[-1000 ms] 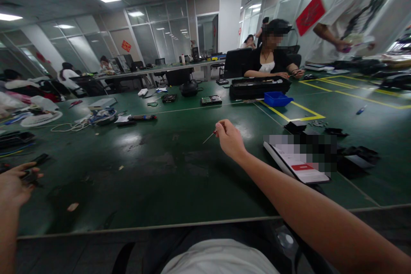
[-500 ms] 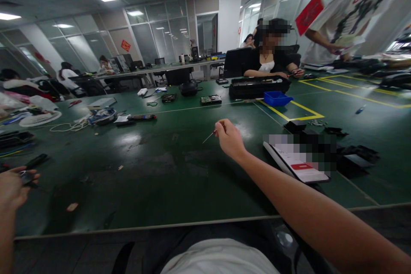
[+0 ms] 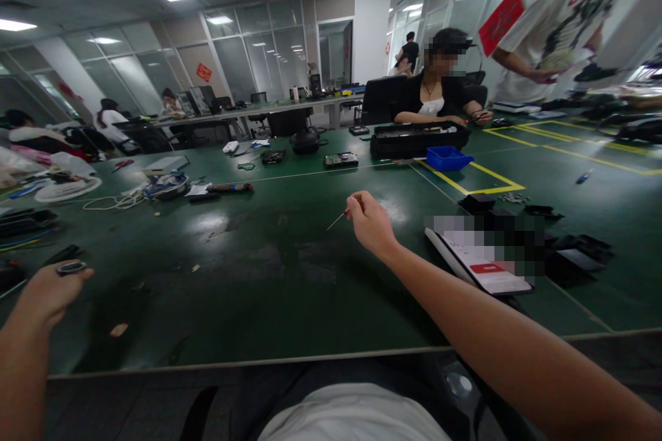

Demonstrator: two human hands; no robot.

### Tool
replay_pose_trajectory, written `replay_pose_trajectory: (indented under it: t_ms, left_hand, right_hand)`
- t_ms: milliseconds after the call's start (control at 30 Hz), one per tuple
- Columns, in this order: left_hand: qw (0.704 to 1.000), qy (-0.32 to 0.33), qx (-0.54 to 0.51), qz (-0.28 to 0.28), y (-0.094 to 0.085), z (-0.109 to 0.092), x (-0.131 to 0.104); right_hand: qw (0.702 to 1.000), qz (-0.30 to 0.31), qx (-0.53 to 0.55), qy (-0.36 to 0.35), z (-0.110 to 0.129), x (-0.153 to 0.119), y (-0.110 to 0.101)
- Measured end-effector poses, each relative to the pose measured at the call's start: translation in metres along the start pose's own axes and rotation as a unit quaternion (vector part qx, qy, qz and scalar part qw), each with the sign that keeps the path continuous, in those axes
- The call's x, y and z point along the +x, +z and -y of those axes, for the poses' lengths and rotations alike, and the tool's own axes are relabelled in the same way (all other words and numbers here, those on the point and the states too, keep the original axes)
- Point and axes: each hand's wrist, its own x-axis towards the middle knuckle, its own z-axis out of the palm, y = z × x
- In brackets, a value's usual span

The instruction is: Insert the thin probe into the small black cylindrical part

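My right hand [image 3: 369, 224] is closed around the handle of a thin screwdriver [image 3: 337, 220]. Its slim metal shaft points down and to the left, just over the green table [image 3: 269, 269]. At the far left, my left hand [image 3: 54, 289] is closed on a small dark round object with a shiny rim [image 3: 71, 268]. The fingers hide part of that object, and I cannot make out its kind. Behind this hand lies a black tool handle [image 3: 65, 255] on the table.
A pale box with a red label [image 3: 486, 267] lies right of my right forearm, with black plastic parts [image 3: 574, 262] beyond. Farther back are a blue bin [image 3: 447, 158], a long black device [image 3: 418, 141] and a circuit board [image 3: 341, 160]. A co-worker [image 3: 434, 93] sits opposite.
My left hand has moved right and slightly up, turning so its back shows, with the round object still in it. My right hand and the screwdriver have stayed almost still.
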Motion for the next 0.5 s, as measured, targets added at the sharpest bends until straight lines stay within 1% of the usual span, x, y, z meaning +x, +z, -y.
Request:
replay_pose_trajectory:
  t_ms: [33,67,100,133,200,267,333,400,433,500]
  left_hand:
    - [0.995,0.027,0.086,0.028,0.003,-0.005,-0.004]
    - [0.983,0.059,0.165,0.050,0.007,-0.012,-0.009]
    - [0.969,0.091,0.219,0.069,0.013,-0.019,-0.014]
    - [0.962,0.114,0.236,0.079,0.020,-0.028,-0.021]
    - [0.957,0.155,0.226,0.097,0.038,-0.049,-0.039]
    - [0.946,0.205,0.195,0.155,0.059,-0.073,-0.061]
    - [0.935,0.242,0.184,0.183,0.081,-0.098,-0.085]
    - [0.911,0.278,0.196,0.233,0.102,-0.122,-0.110]
    - [0.896,0.301,0.187,0.267,0.112,-0.133,-0.122]
    - [0.875,0.338,0.151,0.311,0.134,-0.153,-0.146]
  right_hand:
    - [1.000,0.002,0.000,0.002,0.001,0.000,0.000]
    - [1.000,0.005,-0.002,0.004,0.002,0.000,0.000]
    - [1.000,0.009,-0.004,0.007,0.003,0.000,0.001]
    - [1.000,0.013,-0.008,0.011,0.004,0.000,0.001]
    - [0.999,0.027,-0.012,0.019,0.005,0.000,0.001]
    - [0.999,0.038,-0.007,0.023,0.005,0.000,0.000]
    - [0.999,0.044,-0.001,0.024,0.006,0.000,0.000]
    - [0.999,0.044,-0.001,0.026,0.007,0.000,-0.001]
    - [0.999,0.043,-0.004,0.027,0.007,-0.001,-0.002]
    - [0.999,0.040,-0.009,0.026,0.008,-0.001,-0.003]
